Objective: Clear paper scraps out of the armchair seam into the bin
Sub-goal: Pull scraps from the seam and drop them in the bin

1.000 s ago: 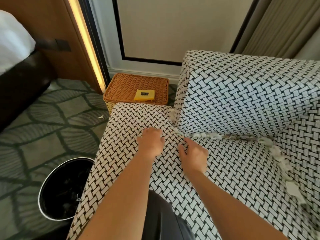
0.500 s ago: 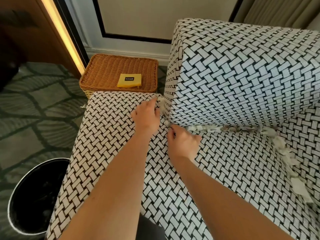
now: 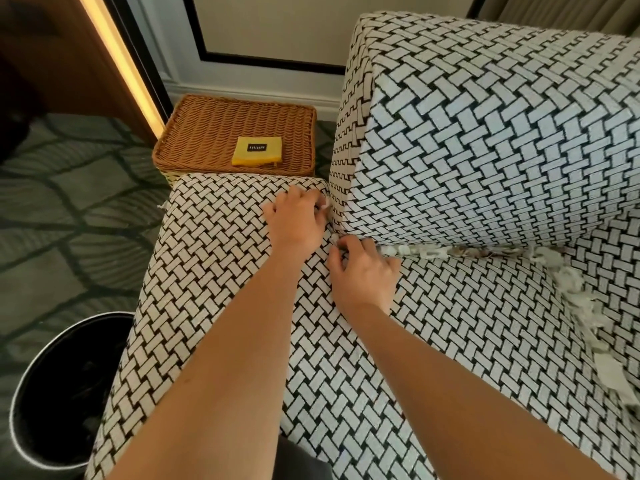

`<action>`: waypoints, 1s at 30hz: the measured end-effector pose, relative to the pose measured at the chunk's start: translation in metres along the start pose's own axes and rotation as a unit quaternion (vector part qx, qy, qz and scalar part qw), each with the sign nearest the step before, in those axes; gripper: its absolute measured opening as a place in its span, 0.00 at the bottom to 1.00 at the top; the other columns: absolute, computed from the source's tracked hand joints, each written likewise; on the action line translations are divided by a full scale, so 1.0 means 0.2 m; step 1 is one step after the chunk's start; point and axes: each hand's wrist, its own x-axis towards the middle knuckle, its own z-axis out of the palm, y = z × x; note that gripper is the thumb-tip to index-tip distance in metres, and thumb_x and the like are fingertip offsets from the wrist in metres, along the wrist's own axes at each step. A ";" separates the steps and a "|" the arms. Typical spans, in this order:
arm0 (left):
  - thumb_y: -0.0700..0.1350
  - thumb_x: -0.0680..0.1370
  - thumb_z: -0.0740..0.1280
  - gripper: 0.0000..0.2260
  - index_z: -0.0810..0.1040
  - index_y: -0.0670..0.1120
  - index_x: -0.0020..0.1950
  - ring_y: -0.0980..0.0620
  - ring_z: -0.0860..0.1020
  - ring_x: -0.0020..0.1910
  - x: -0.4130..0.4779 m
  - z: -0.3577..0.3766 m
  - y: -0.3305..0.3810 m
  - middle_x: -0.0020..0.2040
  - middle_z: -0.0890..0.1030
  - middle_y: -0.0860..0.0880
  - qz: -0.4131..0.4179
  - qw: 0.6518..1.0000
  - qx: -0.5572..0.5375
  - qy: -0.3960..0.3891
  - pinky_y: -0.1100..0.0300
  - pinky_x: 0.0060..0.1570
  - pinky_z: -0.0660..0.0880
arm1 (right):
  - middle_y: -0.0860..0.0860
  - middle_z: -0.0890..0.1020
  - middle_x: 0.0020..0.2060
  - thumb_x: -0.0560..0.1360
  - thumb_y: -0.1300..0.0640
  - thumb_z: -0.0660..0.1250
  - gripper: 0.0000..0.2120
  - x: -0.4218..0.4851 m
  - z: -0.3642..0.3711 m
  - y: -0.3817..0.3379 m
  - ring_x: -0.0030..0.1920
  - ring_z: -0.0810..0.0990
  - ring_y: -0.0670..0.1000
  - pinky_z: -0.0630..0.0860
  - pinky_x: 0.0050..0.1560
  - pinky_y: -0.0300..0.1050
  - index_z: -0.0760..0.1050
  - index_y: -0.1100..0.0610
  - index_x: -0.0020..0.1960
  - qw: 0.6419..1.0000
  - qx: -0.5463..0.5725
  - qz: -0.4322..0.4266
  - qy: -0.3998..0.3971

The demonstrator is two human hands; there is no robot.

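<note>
Patterned carpet (image 3: 69,209), bin (image 3: 52,393) beside armchair (image 3: 346,375), wicker basket (image 3: 214,133), paper scraps (image 3: 571,285) along seam (image 3: 491,250)

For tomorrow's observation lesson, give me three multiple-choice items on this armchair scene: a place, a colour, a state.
1. The bin stands: A on the floor left of the seat; B on the seat; C on a shelf.
2. The card on the wicker basket is: A red; B yellow; C blue.
3. The seam under the backrest: A holds paper scraps; B is swept clean; C is covered by a towel.
Key: 1 A, its rim shows on the carpet beside the seat; 2 B, it is plainly yellow; 3 A, white scraps line the seam.
</note>
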 end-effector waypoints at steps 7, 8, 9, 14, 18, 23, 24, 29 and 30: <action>0.46 0.78 0.60 0.11 0.72 0.51 0.60 0.49 0.71 0.58 -0.01 -0.02 0.00 0.55 0.75 0.51 -0.014 0.998 -0.050 0.032 0.52 0.60 0.60 | 0.48 0.80 0.39 0.77 0.49 0.60 0.10 0.00 0.03 0.00 0.33 0.70 0.49 0.57 0.45 0.45 0.76 0.53 0.49 0.998 0.031 -0.009 0.061; 0.46 0.78 0.60 0.15 0.70 0.53 0.64 0.48 0.71 0.59 -0.01 -0.02 0.00 0.57 0.74 0.51 0.002 1.000 -0.025 0.016 0.51 0.61 0.60 | 0.48 0.80 0.39 0.77 0.49 0.60 0.10 0.00 0.03 0.00 0.33 0.69 0.48 0.56 0.45 0.44 0.76 0.53 0.49 0.998 0.030 -0.008 0.062; 0.48 0.77 0.59 0.17 0.68 0.55 0.67 0.48 0.69 0.60 -0.01 -0.02 0.00 0.59 0.72 0.50 0.022 1.000 0.007 -0.004 0.50 0.61 0.60 | 0.48 0.80 0.39 0.77 0.50 0.60 0.09 0.00 0.03 0.00 0.33 0.67 0.48 0.56 0.44 0.44 0.76 0.53 0.49 0.998 0.027 -0.007 0.062; 0.52 0.78 0.58 0.20 0.64 0.57 0.70 0.47 0.66 0.62 0.01 -0.01 -0.01 0.62 0.69 0.49 0.049 0.995 0.065 -0.050 0.50 0.61 0.61 | 0.48 0.80 0.39 0.76 0.50 0.60 0.09 0.00 0.04 0.00 0.33 0.68 0.48 0.57 0.44 0.44 0.76 0.52 0.50 0.998 0.012 -0.005 0.059; 0.52 0.77 0.59 0.20 0.65 0.55 0.69 0.46 0.66 0.63 0.04 -0.02 0.03 0.62 0.69 0.48 0.025 0.996 0.064 -0.054 0.49 0.61 0.60 | 0.49 0.80 0.38 0.75 0.51 0.62 0.09 -0.01 0.04 -0.01 0.33 0.74 0.50 0.58 0.43 0.44 0.78 0.53 0.49 0.997 0.009 -0.010 0.073; 0.52 0.77 0.59 0.19 0.65 0.55 0.68 0.45 0.65 0.63 0.05 -0.03 0.02 0.62 0.68 0.47 0.023 0.994 0.065 -0.083 0.49 0.61 0.60 | 0.50 0.80 0.38 0.75 0.53 0.63 0.09 -0.01 0.04 -0.01 0.31 0.72 0.51 0.58 0.43 0.45 0.80 0.53 0.50 0.996 0.006 -0.012 0.085; 0.51 0.78 0.59 0.19 0.66 0.56 0.68 0.45 0.65 0.63 0.06 -0.03 0.02 0.62 0.68 0.47 0.027 0.993 0.073 -0.093 0.49 0.61 0.60 | 0.51 0.80 0.38 0.75 0.53 0.63 0.09 -0.01 0.04 -0.01 0.30 0.69 0.50 0.58 0.43 0.45 0.80 0.53 0.51 0.996 0.008 -0.013 0.084; 0.48 0.76 0.60 0.19 0.66 0.56 0.68 0.44 0.65 0.65 0.12 -0.05 0.03 0.63 0.68 0.46 0.024 0.988 0.078 -0.134 0.47 0.63 0.59 | 0.50 0.77 0.44 0.78 0.50 0.58 0.15 0.00 0.03 0.01 0.35 0.69 0.49 0.64 0.49 0.48 0.76 0.49 0.61 0.999 -0.008 -0.024 0.027; 0.48 0.76 0.60 0.19 0.66 0.57 0.67 0.44 0.65 0.65 0.13 -0.05 0.03 0.63 0.68 0.46 0.021 0.988 0.074 -0.137 0.47 0.63 0.59 | 0.50 0.77 0.45 0.78 0.49 0.56 0.16 0.00 0.04 0.01 0.35 0.69 0.49 0.63 0.50 0.49 0.75 0.48 0.62 0.999 -0.010 -0.025 0.019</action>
